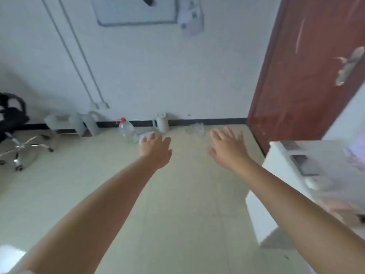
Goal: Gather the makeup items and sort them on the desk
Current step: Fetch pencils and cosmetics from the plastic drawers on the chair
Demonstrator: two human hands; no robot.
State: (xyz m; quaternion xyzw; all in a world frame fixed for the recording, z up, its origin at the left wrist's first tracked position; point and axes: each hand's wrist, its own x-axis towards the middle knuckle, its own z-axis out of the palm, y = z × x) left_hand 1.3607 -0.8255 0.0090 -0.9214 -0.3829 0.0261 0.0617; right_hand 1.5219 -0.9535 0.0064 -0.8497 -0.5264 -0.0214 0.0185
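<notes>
Makeup items: none can be identified with confidence. The white desk [276, 161] at the right edge carries several blurred objects, among them a dark flat rectangle [305, 165] and a pale rounded shape [318, 182]; whether any of these is makeup cannot be told.

Hands: both are extended forward over the tiled floor [177, 194], well apart from the desk. The left hand [156, 150] has fingers relaxed and slightly bent, holding nothing. The right hand [227, 147] is spread flat, fingers straight and apart, likewise empty.

Surroundings: a clear bottle with a red cap [127, 130], a white kettle [162, 122] and crumpled white material [145, 136] stand along the wall. An office chair [13, 131] is at the left; a red-brown door [300, 76] is at the right.

Risks, as judged:
1. The view is heavily blurred, consistent with fast head motion. Reaching in this state could mean knocking the desk's contents off its near edge.
2. The gaze is directed at the floor and wall, away from the desk. The floor clutter could be mistaken for task items.
3. Small items lying close together on the desk invite a mis-sort or a fumbled pinch if picked up hastily.
4. The desk corner lies close to the right forearm; a careless turn could strike it.
</notes>
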